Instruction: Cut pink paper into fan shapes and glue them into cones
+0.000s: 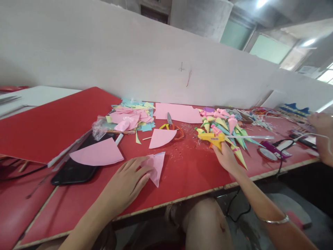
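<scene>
My left hand (130,178) lies on the table with its fingers spread, the fingertips resting on a small folded pink paper piece (157,169) with a narrow point towards me. A bluish line runs along that paper's top edge. My right hand (224,155) is wrapped round the handle of a yellow hot glue gun (212,138). Its nozzle faces left, and a long clear glue stick (249,136) sticks out of its back. Between my hands, farther back, lies a pink paper sector (161,138), partly over orange-handled scissors (179,132). Another pink sector (97,152) is left of my left hand.
Behind the glue gun is a pile of paper cones (232,123). Paper scraps (130,116) and a large pink sheet (177,113) lie at the back. A black phone-like slab (75,173) sits left, beside a red board (57,121). Another person's hand (322,123) shows far right.
</scene>
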`<state>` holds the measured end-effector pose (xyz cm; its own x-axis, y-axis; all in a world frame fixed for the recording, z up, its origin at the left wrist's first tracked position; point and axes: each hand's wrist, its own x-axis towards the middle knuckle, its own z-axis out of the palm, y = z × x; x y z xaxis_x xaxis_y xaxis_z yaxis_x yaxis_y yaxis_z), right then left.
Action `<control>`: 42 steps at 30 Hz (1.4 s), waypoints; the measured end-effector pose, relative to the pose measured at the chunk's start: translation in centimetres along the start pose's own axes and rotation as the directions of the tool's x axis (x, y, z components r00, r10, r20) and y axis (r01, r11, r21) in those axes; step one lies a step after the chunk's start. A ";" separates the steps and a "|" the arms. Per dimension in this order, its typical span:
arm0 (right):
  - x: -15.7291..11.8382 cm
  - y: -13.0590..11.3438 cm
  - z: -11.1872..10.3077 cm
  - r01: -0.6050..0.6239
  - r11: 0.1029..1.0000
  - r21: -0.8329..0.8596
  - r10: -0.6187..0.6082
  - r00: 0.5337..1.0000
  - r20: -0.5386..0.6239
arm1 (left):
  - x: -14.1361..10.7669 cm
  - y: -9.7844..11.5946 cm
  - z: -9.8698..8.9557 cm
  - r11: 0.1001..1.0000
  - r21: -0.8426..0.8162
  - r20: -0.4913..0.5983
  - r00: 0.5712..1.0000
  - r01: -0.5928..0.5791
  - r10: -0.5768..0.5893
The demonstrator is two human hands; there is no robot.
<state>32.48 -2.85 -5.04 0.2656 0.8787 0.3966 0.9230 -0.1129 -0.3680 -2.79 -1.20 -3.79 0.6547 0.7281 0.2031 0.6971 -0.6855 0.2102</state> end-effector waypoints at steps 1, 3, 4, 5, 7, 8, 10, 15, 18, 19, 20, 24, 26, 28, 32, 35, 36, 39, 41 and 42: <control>0.2 -0.1 0.1 0.012 1.000 -0.003 -0.012 1.000 0.004 | 0.0 -0.2 0.2 1.000 0.014 -0.012 1.000 0.016 -0.015; 0.5 -0.2 0.0 0.036 0.999 -0.009 -0.036 0.999 0.017 | 0.1 -0.4 0.4 0.999 0.036 -0.022 0.999 0.026 -0.025; 0.6 -0.3 -0.1 0.048 0.999 -0.015 -0.048 0.998 0.030 | 0.1 -0.4 0.4 0.999 0.045 -0.026 0.999 0.026 -0.025; 0.7 -0.3 -0.3 0.063 0.998 -0.031 -0.062 0.997 0.048 | 0.1 -0.4 0.4 0.998 0.054 -0.029 0.999 0.028 -0.027; 0.7 -0.1 -1.0 0.108 0.988 -0.107 -0.099 0.991 0.090 | 0.1 -0.3 0.3 0.997 0.070 -0.037 0.999 0.041 -0.039; 0.7 0.1 -1.4 0.138 0.977 -0.165 -0.120 0.986 0.116 | 0.1 -0.3 0.3 0.996 0.070 -0.039 0.998 0.049 -0.046; 0.4 0.6 -2.6 0.199 0.939 -0.281 -0.150 0.971 0.184 | 0.1 -0.2 0.0 0.997 0.051 -0.031 0.998 0.057 -0.055; -1.2 -0.9 -6.0 0.221 0.919 -0.327 -0.065 0.901 0.429 | -0.2 -0.9 -0.7 0.997 -0.072 0.037 0.999 0.025 -0.022; -2.5 -4.2 -6.5 0.320 0.947 -0.034 -0.275 0.860 0.430 | -0.5 -1.0 -1.3 0.987 -0.159 0.061 0.998 0.011 -0.001; -2.9 -5.5 -6.2 0.348 0.933 0.091 -0.350 0.817 0.458 | -0.6 -1.0 -1.5 0.983 -0.182 0.059 0.998 0.012 -0.001; -3.2 -6.8 -5.7 0.361 0.909 0.209 -0.417 0.774 0.477 | -0.7 -0.8 -1.7 0.979 -0.201 0.057 0.998 0.014 -0.003; -3.3 -10.4 -2.6 0.359 0.783 0.508 -0.597 0.660 0.455 | -0.8 -0.3 -1.8 0.965 -0.260 0.085 0.996 0.037 -0.015; -2.7 -11.3 -1.1 0.364 0.729 0.580 -0.651 0.628 0.425 | -0.9 -0.1 -1.6 0.961 -0.270 0.099 0.995 0.059 -0.034; -2.0 -11.9 0.0 0.363 0.693 0.622 -0.688 0.590 0.422 | -0.9 0.1 -1.4 0.965 -0.252 0.112 0.992 0.078 -0.051; -1.2 -12.5 1.0 0.372 0.650 0.663 -0.732 0.541 0.414 | -0.8 0.8 -1.5 0.987 -0.131 0.116 0.990 0.094 -0.079; -1.2 -12.9 1.1 0.390 0.642 0.660 -0.734 0.562 0.381 | -0.9 1.2 -1.7 0.993 -0.080 0.092 0.993 0.087 -0.079; -1.1 -13.0 1.2 0.397 0.643 0.655 -0.732 0.570 0.373 | -0.9 1.2 -1.7 0.993 -0.078 0.091 0.993 0.087 -0.079; -1.0 -13.3 1.5 0.408 0.652 0.639 -0.723 0.588 0.362 | -1.1 1.3 -1.7 0.992 -0.084 0.090 0.992 0.094 -0.086; -1.0 -13.5 1.9 0.389 0.670 0.632 -0.701 0.613 0.365 | -1.1 1.3 -1.6 0.992 -0.087 0.086 0.992 0.096 -0.089; -0.9 -13.6 2.1 0.371 0.682 0.630 -0.683 0.631 0.368 | -1.1 1.3 -1.6 0.992 -0.087 0.083 0.992 0.097 -0.090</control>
<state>19.05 -1.15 -2.18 -0.5655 0.8021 0.1921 0.5526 0.5414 -0.6337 -3.10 -2.88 -2.18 0.6117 0.7844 0.1030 0.7292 -0.6095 0.3110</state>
